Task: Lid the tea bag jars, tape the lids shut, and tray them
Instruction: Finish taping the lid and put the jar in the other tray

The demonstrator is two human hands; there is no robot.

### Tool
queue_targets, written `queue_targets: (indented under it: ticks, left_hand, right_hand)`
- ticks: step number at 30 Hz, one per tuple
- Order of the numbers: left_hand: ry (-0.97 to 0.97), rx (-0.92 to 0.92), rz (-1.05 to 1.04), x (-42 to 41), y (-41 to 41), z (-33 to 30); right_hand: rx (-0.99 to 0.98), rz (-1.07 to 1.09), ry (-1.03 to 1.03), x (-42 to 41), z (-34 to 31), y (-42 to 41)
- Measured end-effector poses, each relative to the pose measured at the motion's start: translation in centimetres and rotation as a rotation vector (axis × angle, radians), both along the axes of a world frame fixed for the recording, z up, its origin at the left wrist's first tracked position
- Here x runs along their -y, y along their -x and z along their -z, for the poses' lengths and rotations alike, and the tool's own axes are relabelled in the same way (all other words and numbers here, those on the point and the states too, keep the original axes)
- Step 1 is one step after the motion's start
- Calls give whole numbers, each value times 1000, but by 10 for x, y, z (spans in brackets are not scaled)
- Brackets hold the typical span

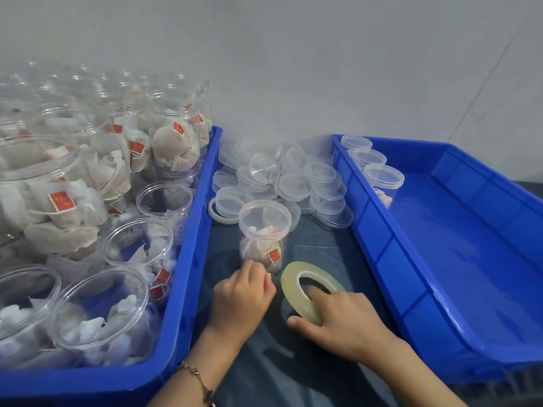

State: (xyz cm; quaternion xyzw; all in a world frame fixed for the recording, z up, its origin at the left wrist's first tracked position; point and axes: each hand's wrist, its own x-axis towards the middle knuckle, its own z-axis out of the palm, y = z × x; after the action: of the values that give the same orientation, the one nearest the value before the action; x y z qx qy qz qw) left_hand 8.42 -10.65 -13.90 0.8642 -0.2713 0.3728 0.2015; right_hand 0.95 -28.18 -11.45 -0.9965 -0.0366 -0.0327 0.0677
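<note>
A clear jar of tea bags (262,239) with its lid on stands on the dark cloth between two blue trays. Just below it, my left hand (242,295) has its fingers curled; they seem to pinch a tape end, too faint to make out. My right hand (338,315) holds a roll of clear tape (296,284), one finger through its hole and the thumb under its rim. The left tray (188,259) is packed with open jars of tea bags. Three lidded jars (382,177) stand in the far left corner of the right tray (379,239).
A heap of clear loose lids (282,177) lies on the cloth behind the jar. A second tape roll (219,217) lies by the left tray, partly under a lid. A grey wall closes the back. Most of the right tray's floor is bare.
</note>
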Motion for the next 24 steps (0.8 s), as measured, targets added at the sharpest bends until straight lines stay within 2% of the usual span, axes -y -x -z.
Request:
queue_targets:
  ticks: [5,8,12,17,24]
  left_hand:
    - [199,-8,-101,-3,0,-6]
    - [283,-55,-105,2,1,-20]
    - [275,-126,-26,0,-1,-33]
    - [342,-239,-67,4,-2,-45]
    - [316,-314,-82,4,-5,-42]
  right_hand:
    - [-76,106,-8,5,-19,-6]
    - [26,211,-81,12,-28,-15]
    - [201,281,-25,18,-34,-22]
    - [328,324,47,13,-38,-34]
    - [358,338,45,14,-34,-41]
